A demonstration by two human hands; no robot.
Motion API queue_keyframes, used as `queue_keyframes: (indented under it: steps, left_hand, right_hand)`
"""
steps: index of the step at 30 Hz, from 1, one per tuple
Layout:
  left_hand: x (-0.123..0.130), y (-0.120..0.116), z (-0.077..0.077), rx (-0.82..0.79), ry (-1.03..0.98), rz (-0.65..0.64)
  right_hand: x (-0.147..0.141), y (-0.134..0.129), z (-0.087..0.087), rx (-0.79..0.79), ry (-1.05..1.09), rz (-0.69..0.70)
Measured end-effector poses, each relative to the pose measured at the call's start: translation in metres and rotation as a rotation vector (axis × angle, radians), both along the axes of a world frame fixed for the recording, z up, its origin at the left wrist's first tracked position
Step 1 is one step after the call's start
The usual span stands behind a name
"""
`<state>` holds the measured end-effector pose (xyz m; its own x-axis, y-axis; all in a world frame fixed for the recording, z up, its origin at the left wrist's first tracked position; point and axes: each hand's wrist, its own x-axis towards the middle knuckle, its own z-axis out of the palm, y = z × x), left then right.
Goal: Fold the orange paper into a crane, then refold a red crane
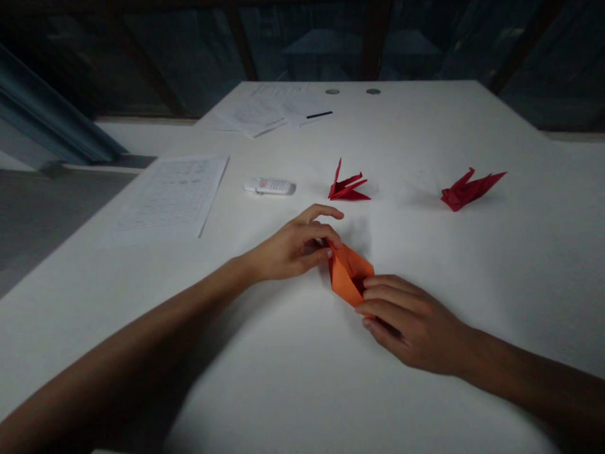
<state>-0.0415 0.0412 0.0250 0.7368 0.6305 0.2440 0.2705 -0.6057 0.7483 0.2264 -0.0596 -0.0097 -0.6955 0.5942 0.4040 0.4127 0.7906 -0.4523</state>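
A folded orange paper (347, 277) is held between both hands just above the white table (265, 366). My left hand (305, 244) pinches its upper left corner between thumb and a finger, with the index finger stretched out beyond it. At the lower right edge, my right hand (409, 318) grips the paper, fingers on the far side and thumb nearer me. The paper's middle is partly opened, showing a darker fold inside. Behind the hands stands a red paper crane (347, 188), and another red paper crane (470, 188) sits farther right.
A white marker-like object (269, 186) lies left of the nearer crane. Printed sheets (170, 198) rest at the left, with more papers (259, 113) and a black pen (319, 115) farther back. Two round inserts (332, 91) are near the far edge. A blue curtain (61, 120) hangs at left.
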Motion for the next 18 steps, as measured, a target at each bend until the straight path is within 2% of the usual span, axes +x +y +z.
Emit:
queue_keyframes:
  steps: [5,10,18]
  left_hand:
    - [-0.007,0.007,0.001,-0.03,0.038,-0.08]
    - [-0.011,0.012,0.002,-0.075,0.091,-0.091]
    - [-0.009,0.005,0.008,0.038,0.176,-0.056]
  right_hand:
    - [-0.001,0.0,-0.001,0.006,0.05,-0.031]
    - [-0.001,0.0,-0.001,-0.035,0.054,-0.042]
    - [-0.002,0.0,0.002,-0.042,0.092,-0.071]
